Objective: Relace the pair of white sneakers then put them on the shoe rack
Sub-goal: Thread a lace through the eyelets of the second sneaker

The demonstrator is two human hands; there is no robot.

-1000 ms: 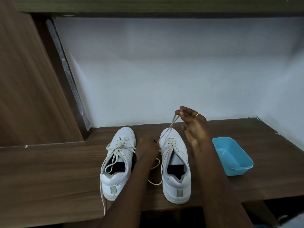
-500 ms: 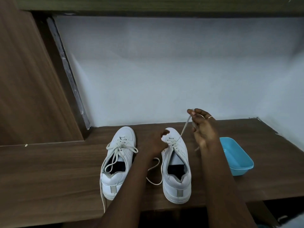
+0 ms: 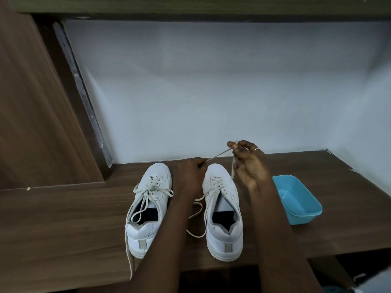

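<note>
Standing side by side near the front edge of a dark wooden shelf (image 3: 63, 218), the two white sneakers point their toes at the wall and their heels at the camera. Each has a smooth white upper, a thick white sole, a grey tab on the heel and a dark inside.

The sneaker on the right (image 3: 224, 210) has its pale lace (image 3: 218, 155) crossed through the eyelets near the toe. One end curls loose on the shelf between the shoes. The other stretch runs taut above the toe, from the left hand (image 3: 190, 176) up to the right hand (image 3: 248, 166).

The left hand hovers at that toe, its fingers curled and pinching the lace low. The right hand is raised higher and pinches the lace between thumb and fingertips, with a short piece hanging down beside its palm. A ring (image 3: 256, 149) shows on one of its fingers.

The sneaker on the left (image 3: 148, 208) is loosely laced; one end loops into its opening, and another trails down its outer side and over the shelf's front edge.

A light blue plastic tub (image 3: 296, 200) sits on the shelf just right of the right forearm. A plain white wall (image 3: 211, 92) rises behind the shelf, and a brown wood panel (image 3: 31, 102) closes the left side.
</note>
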